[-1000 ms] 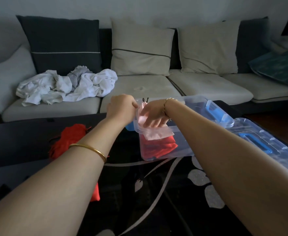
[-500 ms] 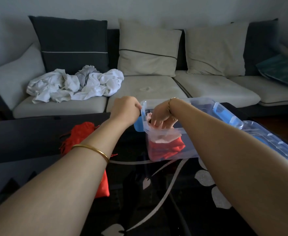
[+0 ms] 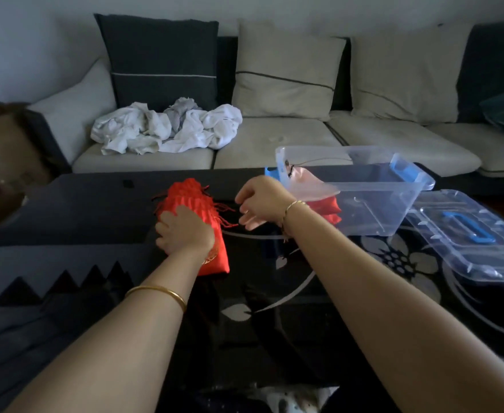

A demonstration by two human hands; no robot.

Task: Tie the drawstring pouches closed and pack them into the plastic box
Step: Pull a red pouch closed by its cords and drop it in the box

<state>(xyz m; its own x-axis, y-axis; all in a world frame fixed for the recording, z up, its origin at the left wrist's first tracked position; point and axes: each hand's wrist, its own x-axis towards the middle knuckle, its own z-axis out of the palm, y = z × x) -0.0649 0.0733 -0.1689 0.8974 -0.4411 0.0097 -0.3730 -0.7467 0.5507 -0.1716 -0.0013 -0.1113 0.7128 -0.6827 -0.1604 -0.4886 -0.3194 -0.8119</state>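
A red drawstring pouch (image 3: 195, 201) lies on the dark table, its gathered mouth pointing away and red cords trailing to the right. My left hand (image 3: 183, 232) rests flat on the pouch's middle. My right hand (image 3: 259, 202) hovers just right of the pouch by the cords, fingers loosely spread, holding nothing. The clear plastic box (image 3: 393, 186) with blue latches stands to the right. Inside it a pink pouch (image 3: 310, 184) lies on top of a red pouch (image 3: 328, 208).
The box's clear lid (image 3: 477, 236) with a blue handle lies on the table at the right. Behind the table stands a sofa with cushions and a heap of white clothes (image 3: 167, 128). The dark table (image 3: 274, 293) has a pale flower pattern.
Both hands left the box, where the right hand set down the pink pouch, and moved left. My left hand now lies on the red pouch on the table.
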